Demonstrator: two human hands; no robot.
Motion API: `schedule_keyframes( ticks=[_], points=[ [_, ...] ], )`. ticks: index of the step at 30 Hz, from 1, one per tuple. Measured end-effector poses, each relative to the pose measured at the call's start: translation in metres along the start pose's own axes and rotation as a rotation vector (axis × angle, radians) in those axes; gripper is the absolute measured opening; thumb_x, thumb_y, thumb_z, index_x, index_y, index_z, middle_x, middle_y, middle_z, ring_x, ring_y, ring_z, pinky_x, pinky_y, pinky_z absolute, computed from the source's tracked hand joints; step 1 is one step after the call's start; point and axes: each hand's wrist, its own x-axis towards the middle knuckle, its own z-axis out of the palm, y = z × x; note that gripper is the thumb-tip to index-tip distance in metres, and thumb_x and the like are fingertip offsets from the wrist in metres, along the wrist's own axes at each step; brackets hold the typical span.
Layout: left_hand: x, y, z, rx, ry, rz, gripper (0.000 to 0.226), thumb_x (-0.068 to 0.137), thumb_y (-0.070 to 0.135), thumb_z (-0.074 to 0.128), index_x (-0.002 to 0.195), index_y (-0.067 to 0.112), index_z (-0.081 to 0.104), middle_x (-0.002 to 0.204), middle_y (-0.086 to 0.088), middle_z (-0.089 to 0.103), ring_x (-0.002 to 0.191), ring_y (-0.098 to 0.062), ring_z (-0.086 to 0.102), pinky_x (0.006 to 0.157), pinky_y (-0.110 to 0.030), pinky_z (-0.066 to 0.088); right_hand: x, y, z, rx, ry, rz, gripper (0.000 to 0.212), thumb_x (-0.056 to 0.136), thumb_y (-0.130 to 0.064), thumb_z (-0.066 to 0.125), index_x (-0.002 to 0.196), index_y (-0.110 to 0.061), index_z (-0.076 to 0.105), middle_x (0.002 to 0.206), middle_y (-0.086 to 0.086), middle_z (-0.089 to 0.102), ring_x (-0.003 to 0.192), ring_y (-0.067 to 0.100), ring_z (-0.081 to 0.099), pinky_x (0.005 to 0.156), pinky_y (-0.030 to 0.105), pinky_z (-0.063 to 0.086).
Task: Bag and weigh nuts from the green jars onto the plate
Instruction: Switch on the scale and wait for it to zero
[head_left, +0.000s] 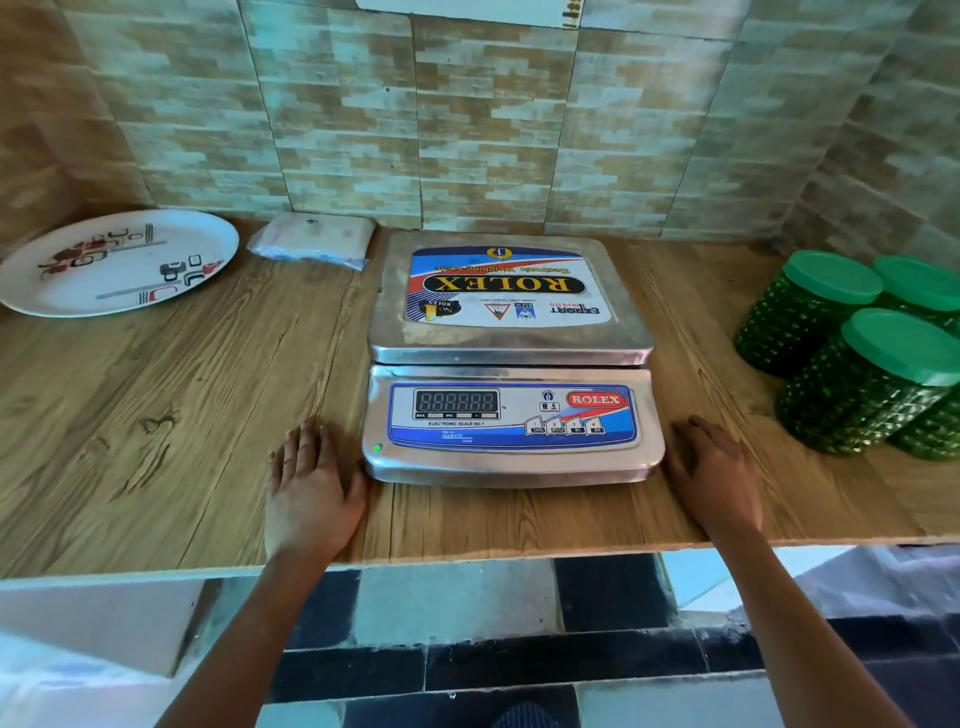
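My grip held nothing. My left hand (311, 483) lay flat on the wooden worktop (156, 415), palm down and fingers straight and a little spread, in the lower left part of the frame. It was just beside the scale (511, 467); I could not tell whether my thumb touched the steel base. My right hand (714, 473) lay the same way in the lower right part of the frame, open and flat on the wood, just beside the scale's other front corner.

The scale stood in the middle of the frame between my two hands. Its steel pan (511, 345) carried only a printed sticker. The display (456, 401) showed a row of eights, and a small green light (377, 448) glowed at the lower left of the front panel.

The green jars (810, 322) stood packed close together at the right edge of the frame, each with its green lid (831, 278) on, apart from my right hand. The plate (213, 239), white with a red, grey and black pattern, sat in the upper left of the frame near the tiled wall (467, 130). A flat pack of plastic bags (314, 239) lay between the plate and the scale, just beside the pan's upper left corner.
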Motion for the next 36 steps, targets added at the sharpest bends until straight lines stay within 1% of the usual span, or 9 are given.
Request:
schedule_keyframes(
  ticks=[9, 16, 21, 25, 29, 36],
  points=[
    [0.0007, -0.0002, 0.0001, -0.001, 0.003, -0.005, 0.065, 0.094, 0.036, 0.041, 0.147, 0.005, 0.019, 0.155, -0.014, 0.016, 0.144, -0.028, 0.009, 0.117, -0.04, 0.005, -0.0023, -0.0015, -0.001, 0.032, 0.016, 0.008, 0.044, 0.094, -0.039, 0.046, 0.13, -0.014, 0.053, 0.14, 0.009, 0.048, 0.128, 0.03, 0.043, 0.108, 0.051, 0.032],
    [0.0018, -0.0015, 0.0016, -0.004, 0.008, -0.005, 0.064, 0.093, 0.035, 0.044, 0.145, 0.004, 0.024, 0.153, -0.017, 0.02, 0.143, -0.03, 0.013, 0.117, -0.041, 0.007, -0.0017, -0.0015, -0.0008, 0.016, 0.0, 0.013, 0.045, 0.094, -0.041, 0.045, 0.132, -0.016, 0.051, 0.141, 0.008, 0.047, 0.13, 0.029, 0.042, 0.109, 0.052, 0.031],
    [0.0012, -0.0017, 0.0014, 0.005, 0.004, -0.009, 0.065, 0.093, 0.037, 0.042, 0.147, 0.005, 0.021, 0.155, -0.015, 0.017, 0.144, -0.028, 0.01, 0.117, -0.041, 0.006, -0.0018, -0.0011, -0.0003, 0.015, -0.003, 0.01, 0.046, 0.094, -0.042, 0.043, 0.132, -0.016, 0.051, 0.141, 0.007, 0.047, 0.129, 0.029, 0.043, 0.107, 0.052, 0.033],
    [0.001, -0.0001, 0.0008, -0.017, 0.004, -0.015, 0.065, 0.092, 0.034, 0.044, 0.146, 0.004, 0.023, 0.154, -0.016, 0.018, 0.143, -0.029, 0.011, 0.117, -0.041, 0.006, -0.001, -0.0005, -0.0002, 0.01, 0.014, 0.0, 0.045, 0.094, -0.04, 0.044, 0.13, -0.014, 0.053, 0.139, 0.009, 0.049, 0.127, 0.03, 0.044, 0.108, 0.05, 0.032],
    [0.0009, -0.0005, 0.0011, -0.009, 0.004, -0.015, 0.064, 0.093, 0.033, 0.044, 0.146, 0.004, 0.023, 0.154, -0.015, 0.017, 0.144, -0.029, 0.01, 0.117, -0.04, 0.005, 0.0004, 0.0004, 0.0021, 0.018, 0.017, 0.001, 0.045, 0.094, -0.041, 0.044, 0.129, -0.015, 0.053, 0.137, 0.009, 0.051, 0.125, 0.03, 0.046, 0.107, 0.052, 0.034],
    [0.0017, -0.0015, 0.0023, 0.005, 0.0, -0.011, 0.065, 0.092, 0.033, 0.046, 0.145, 0.002, 0.025, 0.152, -0.019, 0.021, 0.142, -0.032, 0.014, 0.117, -0.042, 0.006, -0.0001, 0.0005, 0.0008, 0.041, 0.02, 0.006, 0.044, 0.094, -0.039, 0.046, 0.129, -0.014, 0.054, 0.139, 0.01, 0.049, 0.125, 0.033, 0.045, 0.104, 0.052, 0.036]
  ],
)
